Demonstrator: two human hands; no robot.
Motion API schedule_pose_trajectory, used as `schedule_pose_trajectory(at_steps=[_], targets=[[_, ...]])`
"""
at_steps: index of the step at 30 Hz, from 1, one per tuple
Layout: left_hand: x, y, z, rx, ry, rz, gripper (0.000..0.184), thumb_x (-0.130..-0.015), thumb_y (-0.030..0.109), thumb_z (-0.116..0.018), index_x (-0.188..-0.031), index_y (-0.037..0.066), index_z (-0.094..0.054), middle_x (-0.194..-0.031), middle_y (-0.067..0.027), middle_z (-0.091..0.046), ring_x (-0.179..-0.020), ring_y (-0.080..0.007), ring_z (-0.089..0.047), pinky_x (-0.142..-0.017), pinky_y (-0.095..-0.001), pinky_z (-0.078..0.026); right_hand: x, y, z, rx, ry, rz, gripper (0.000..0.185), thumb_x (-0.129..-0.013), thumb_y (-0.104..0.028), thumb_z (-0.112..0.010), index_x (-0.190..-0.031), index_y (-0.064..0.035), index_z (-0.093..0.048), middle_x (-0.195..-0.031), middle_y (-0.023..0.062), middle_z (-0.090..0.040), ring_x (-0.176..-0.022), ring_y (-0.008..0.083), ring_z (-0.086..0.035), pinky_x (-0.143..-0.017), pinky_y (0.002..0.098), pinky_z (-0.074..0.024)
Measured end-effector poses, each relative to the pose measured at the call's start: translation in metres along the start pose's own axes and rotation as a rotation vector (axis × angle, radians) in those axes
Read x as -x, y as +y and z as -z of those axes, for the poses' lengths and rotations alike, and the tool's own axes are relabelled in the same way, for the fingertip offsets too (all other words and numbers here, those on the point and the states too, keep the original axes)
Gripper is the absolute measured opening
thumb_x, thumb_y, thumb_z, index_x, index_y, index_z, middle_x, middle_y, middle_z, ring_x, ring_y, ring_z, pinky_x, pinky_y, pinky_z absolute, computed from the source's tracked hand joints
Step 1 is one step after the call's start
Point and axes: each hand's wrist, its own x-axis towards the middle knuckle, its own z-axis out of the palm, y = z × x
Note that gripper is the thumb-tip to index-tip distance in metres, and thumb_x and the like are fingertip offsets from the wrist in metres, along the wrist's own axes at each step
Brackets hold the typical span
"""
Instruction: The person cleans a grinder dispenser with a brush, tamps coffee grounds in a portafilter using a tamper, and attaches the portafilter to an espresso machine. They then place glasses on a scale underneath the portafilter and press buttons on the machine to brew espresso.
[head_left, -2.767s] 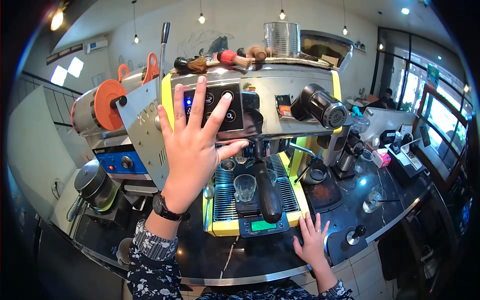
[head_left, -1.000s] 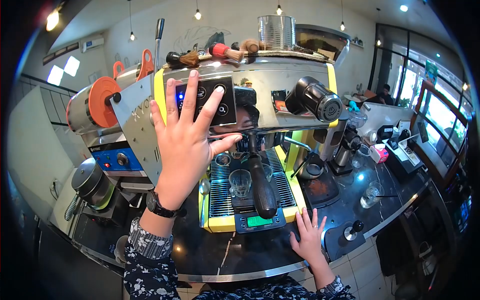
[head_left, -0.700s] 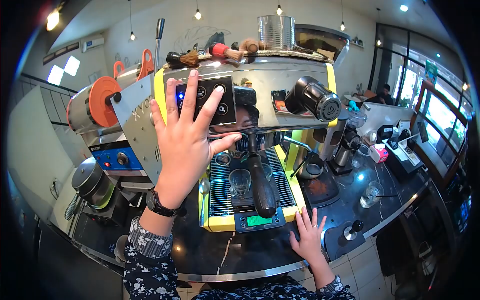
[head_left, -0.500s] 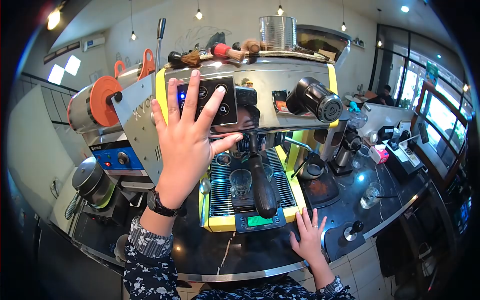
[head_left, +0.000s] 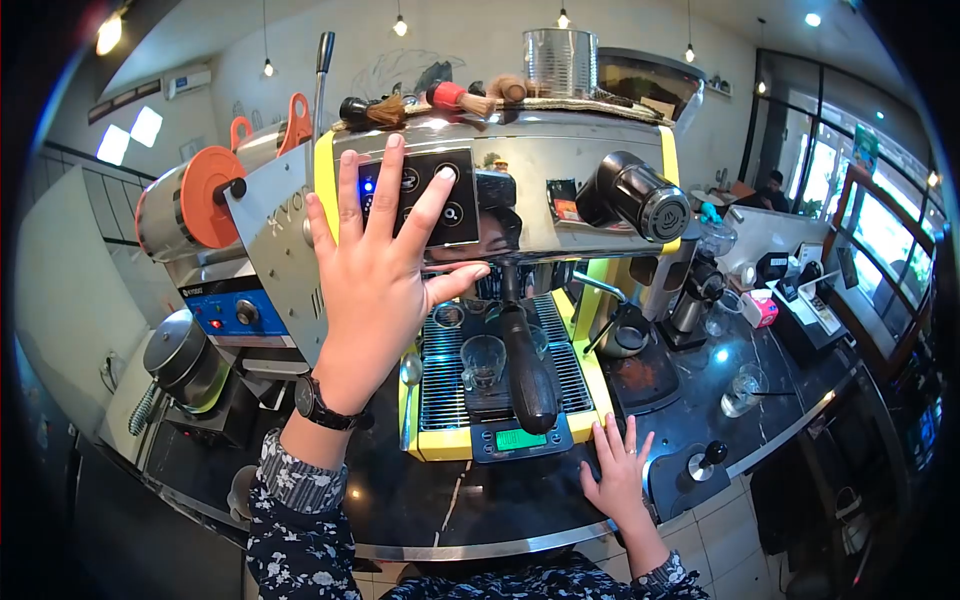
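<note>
My left hand (head_left: 378,240) is open, fingers spread over the black button panel (head_left: 461,232) of the espresso machine (head_left: 560,145). Its index fingertip rests on an upper button, and the thumb reaches under the panel. Flat on the dark counter, my right hand (head_left: 618,470) lies open beside the machine's front corner, holding nothing. A portafilter (head_left: 527,375) is fitted in the machine, its dark handle pointing toward me. Under it, small glass cups (head_left: 482,362) stand on a scale with a lit green display (head_left: 521,439), over the drip tray (head_left: 440,400).
A spoon (head_left: 411,372) lies at the tray's left edge. To the right are a steel milk pitcher (head_left: 628,335), a tamper (head_left: 707,460) and a glass of clear liquid (head_left: 743,392). Brushes (head_left: 460,98) and a tin can (head_left: 560,62) sit atop the machine. Another person (head_left: 772,190) is far back.
Both hands keep their places, the left index finger still on the button. The view has shifted very slightly.
</note>
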Motion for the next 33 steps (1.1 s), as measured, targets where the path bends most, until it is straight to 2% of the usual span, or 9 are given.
schedule_pose_trajectory(at_steps=[33], targets=[[0.0002, 0.0001, -0.0001, 0.0, -0.004, 0.005, 0.083, -0.071, 0.068, -0.064, -0.14, 0.026, -0.045, -0.157, -0.0101, -0.027, -0.145, -0.0389, -0.019, -0.108, -0.067, -0.016, 0.0001, -0.001, -0.0006, 0.001, 0.006, -0.004, 0.072, -0.075, -0.02, -0.068, -0.142, -0.0048, -0.043, -0.151, 0.0182, -0.035, -0.142, 0.046, -0.02, -0.109, 0.0688, -0.0043]])
